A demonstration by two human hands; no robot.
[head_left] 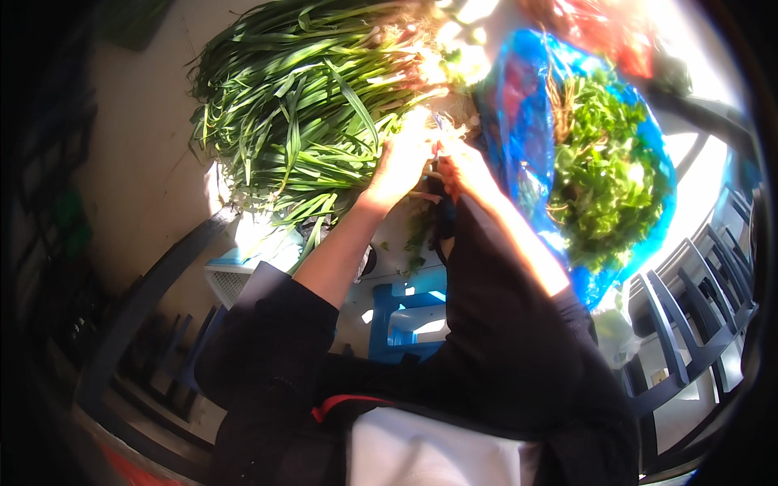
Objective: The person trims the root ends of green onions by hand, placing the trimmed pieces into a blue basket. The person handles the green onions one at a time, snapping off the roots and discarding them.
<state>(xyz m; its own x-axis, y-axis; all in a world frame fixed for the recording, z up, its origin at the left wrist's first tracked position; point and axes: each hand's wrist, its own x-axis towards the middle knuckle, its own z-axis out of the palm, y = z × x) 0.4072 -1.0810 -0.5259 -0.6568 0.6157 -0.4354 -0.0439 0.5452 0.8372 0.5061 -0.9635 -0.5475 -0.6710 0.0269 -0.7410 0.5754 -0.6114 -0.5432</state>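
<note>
A large heap of green garlic (pixel 292 105) with long flat leaves lies on the light tabletop, its pale, reddish root ends toward the right. At the heap's lower right edge, my left hand (pixel 403 162) is closed on a few green garlic stalks; strong sunlight washes out its fingers. Close against it, my right hand (pixel 464 168) has its fingers pinched at the root end. Glare hides exactly what lies between those fingers. Pale root threads show just above both hands.
Right of my hands stands an open blue plastic bag (pixel 519 138) holding leafy greens (pixel 608 162). A red plastic bag (pixel 600 32) lies beyond it. Below the table edge are a white basket (pixel 227 279) and a blue stool (pixel 385 324). Dark slatted chairs (pixel 689 316) flank me.
</note>
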